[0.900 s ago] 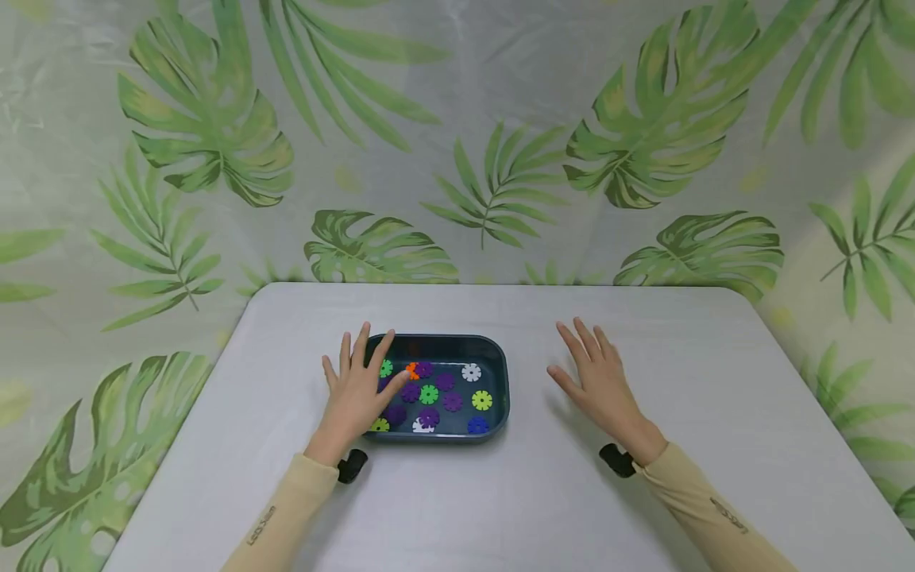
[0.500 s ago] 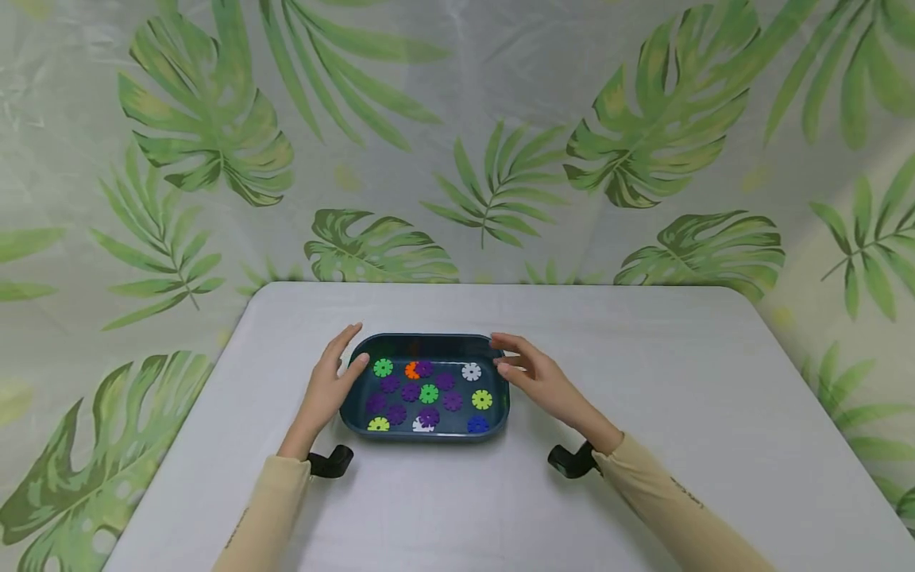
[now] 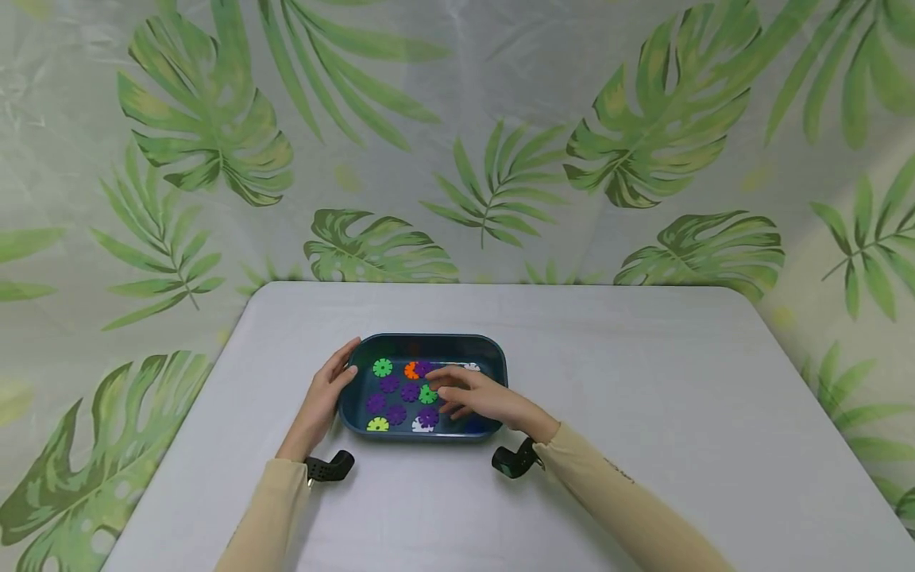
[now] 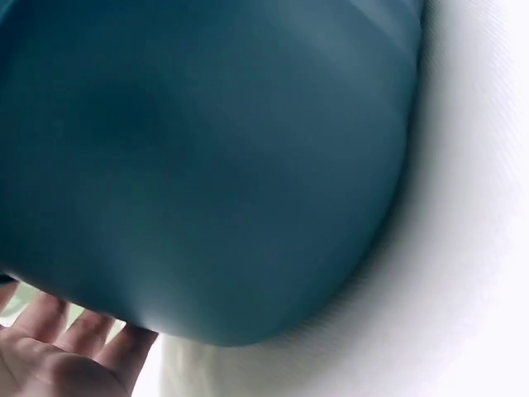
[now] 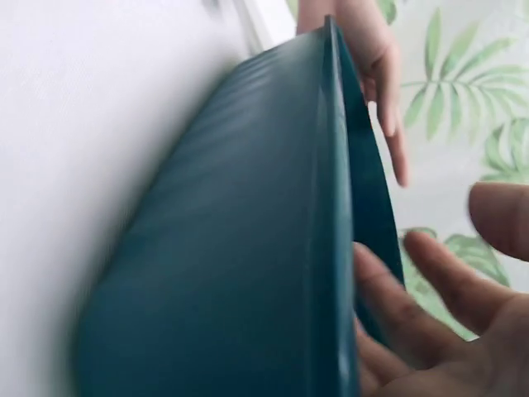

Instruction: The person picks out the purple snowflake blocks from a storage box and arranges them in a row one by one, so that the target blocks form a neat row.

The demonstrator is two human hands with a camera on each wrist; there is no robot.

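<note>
A dark teal tray (image 3: pixel 415 436) holds flat, notched plastic snowflake discs in several colours. Among them show a green disc (image 3: pixel 382 368), an orange disc (image 3: pixel 411 370) and a yellow-green disc (image 3: pixel 378 425). My left hand (image 3: pixel 320 401) holds the tray's left end, thumb at the rim and fingers along the outer wall. Over the tray's right half, my right hand (image 3: pixel 486 397) reaches in with loosely bent fingers, beside another green disc (image 3: pixel 427 394). No disc shows between its fingers. It covers discs on that side, leaving part of a white disc (image 3: pixel 472 367) visible.
The tray stands on a white table (image 3: pixel 629 349) with rounded far corners. Behind hangs a leaf-patterned cloth (image 3: pixel 493 183). Black wrist cameras sit on both wrists, the left camera (image 3: pixel 330 466) and the right camera (image 3: pixel 513 458) being just in front of the tray.
My left hand has moved off the discs to the tray's left end. My right hand has come leftward from the open table, over the right rim, into the tray. The tray has shifted slightly left.
</note>
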